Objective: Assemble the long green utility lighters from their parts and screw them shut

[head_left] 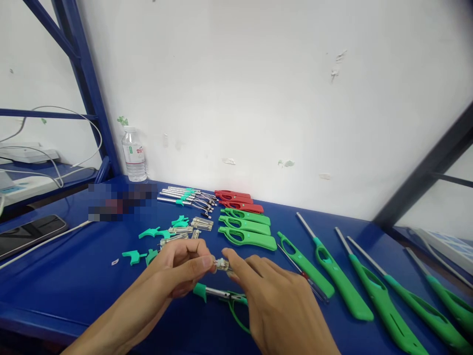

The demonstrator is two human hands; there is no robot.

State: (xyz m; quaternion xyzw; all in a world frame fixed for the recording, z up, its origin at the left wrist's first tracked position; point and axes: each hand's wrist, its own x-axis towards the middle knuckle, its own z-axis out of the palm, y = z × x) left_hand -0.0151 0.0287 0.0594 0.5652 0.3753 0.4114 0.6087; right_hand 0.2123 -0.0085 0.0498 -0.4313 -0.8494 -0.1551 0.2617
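My left hand [181, 271] is closed, thumb and index finger pinching the valve end of a small clear lighter fuel tank [222, 265]. From the other side, my right hand [273, 296] grips the tank and hides most of its body. Below them lies a metal lighter tube [217, 292] with a teal collar, beside a green casing [236, 315] partly covered by my right hand. Teal triggers [133, 256] and several more clear tanks [202, 224] lie just beyond my left hand.
Behind are metal tubes with wires [185, 194], red casings [240, 201] and green casings [246, 225]. Assembled green lighters [343, 281] and a screwdriver [306, 276] lie on the right. A water bottle [134, 155] stands by the wall; a phone [33, 234] and cable lie left.
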